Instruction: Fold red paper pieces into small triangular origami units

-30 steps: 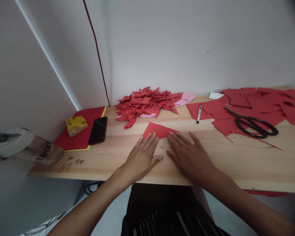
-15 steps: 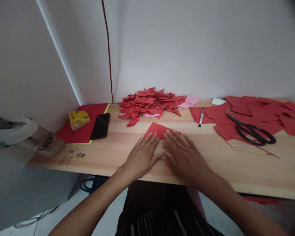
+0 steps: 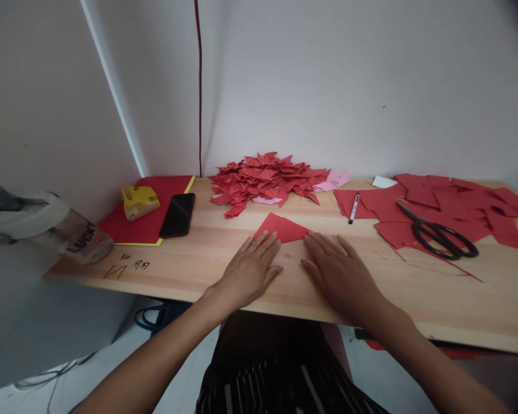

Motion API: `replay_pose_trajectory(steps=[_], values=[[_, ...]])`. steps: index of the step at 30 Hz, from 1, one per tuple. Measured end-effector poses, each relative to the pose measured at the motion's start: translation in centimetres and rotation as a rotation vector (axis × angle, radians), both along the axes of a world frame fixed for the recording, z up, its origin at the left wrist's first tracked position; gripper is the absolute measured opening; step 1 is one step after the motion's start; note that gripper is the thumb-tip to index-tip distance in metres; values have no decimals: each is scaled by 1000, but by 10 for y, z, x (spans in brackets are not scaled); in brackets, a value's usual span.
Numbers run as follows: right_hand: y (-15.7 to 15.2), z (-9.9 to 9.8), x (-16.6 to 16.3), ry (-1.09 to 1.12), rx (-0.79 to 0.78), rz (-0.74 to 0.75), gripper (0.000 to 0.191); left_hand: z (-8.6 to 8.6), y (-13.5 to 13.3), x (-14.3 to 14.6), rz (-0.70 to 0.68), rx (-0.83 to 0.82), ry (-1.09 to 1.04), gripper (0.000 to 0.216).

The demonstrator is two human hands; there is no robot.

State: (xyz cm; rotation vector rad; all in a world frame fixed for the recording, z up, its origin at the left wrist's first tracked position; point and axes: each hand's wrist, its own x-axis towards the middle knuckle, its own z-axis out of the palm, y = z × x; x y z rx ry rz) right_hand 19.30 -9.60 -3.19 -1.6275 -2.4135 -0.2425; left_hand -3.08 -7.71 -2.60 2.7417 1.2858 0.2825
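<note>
Right hand (image 3: 341,273) slid outward; fingers (image 3: 322,244), left hand's (image 3: 246,271) too, spread, touching red paper (image 3: 284,227); cup (image 3: 80,234) contents unclear.

A paper-craft corner, whether in a home or a workplace I cannot tell: a wooden surface (image 3: 440,305) against plain walls (image 3: 306,86), bearing a heap of folded red papers (image 3: 263,178), loose red sheets (image 3: 455,201), scissors (image 3: 415,219) and a pen (image 3: 354,208)

A wooden desk (image 3: 198,261) stands against plain greyish walls (image 3: 319,86).

Wooden desk (image 3: 431,305): folded red sheet (image 3: 282,227), paper heap (image 3: 267,179), seemingly cup (image 3: 80,244).
</note>
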Motion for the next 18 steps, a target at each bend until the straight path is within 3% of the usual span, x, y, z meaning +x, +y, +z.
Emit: replay_pose_trajectory(steps=[8,13,18], values=[[-55,7,-5,83,87,86,33,1,-6,-2,-18,220,-101,38],[-85,9,-30,224,15,208,34,4,-6,-1,-29,212,-122,36],[-91,14,-49,291,-86,299,40,2,-3,-3,-30,180,-152,40]])
